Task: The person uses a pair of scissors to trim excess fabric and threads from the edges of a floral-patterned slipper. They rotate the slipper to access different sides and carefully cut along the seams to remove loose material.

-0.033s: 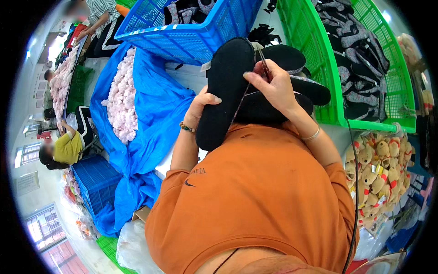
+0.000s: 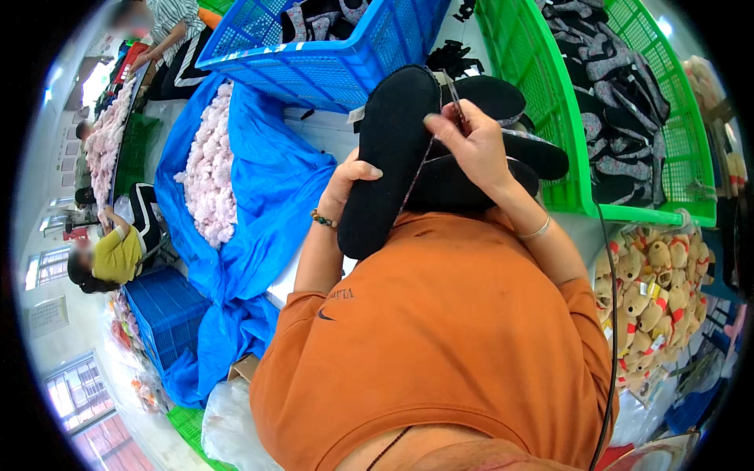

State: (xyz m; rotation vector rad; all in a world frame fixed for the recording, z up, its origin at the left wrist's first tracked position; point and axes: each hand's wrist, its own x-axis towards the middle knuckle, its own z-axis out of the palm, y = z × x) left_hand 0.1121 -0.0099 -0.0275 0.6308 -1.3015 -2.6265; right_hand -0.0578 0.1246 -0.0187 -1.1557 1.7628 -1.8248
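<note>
A slipper (image 2: 390,149) with a black sole stands on end before me, sole facing up. My left hand (image 2: 351,182) is closed on its left edge, the thumb lying across the sole. In my right hand (image 2: 475,145) is a slim two-pronged metal tool (image 2: 454,93), like tweezers or snips, pinched beside the slipper's upper right edge. Its tips are too fine to make out. More black-soled slippers (image 2: 491,98) lie behind and under my right hand, one with a grey patterned side showing.
A green crate (image 2: 577,118) of grey-patterned black slippers stands right; a blue crate (image 2: 314,74) is ahead. Left, a blue sheet (image 2: 275,169) holds fluffy pink pieces (image 2: 212,180). Brown plush toys (image 2: 648,298) lie lower right, near a dark cable (image 2: 613,330). Two people sit far left.
My right hand has shifted very slightly up, its thumb now a little farther from the slipper's edge. My left hand and the slipper have hardly moved.
</note>
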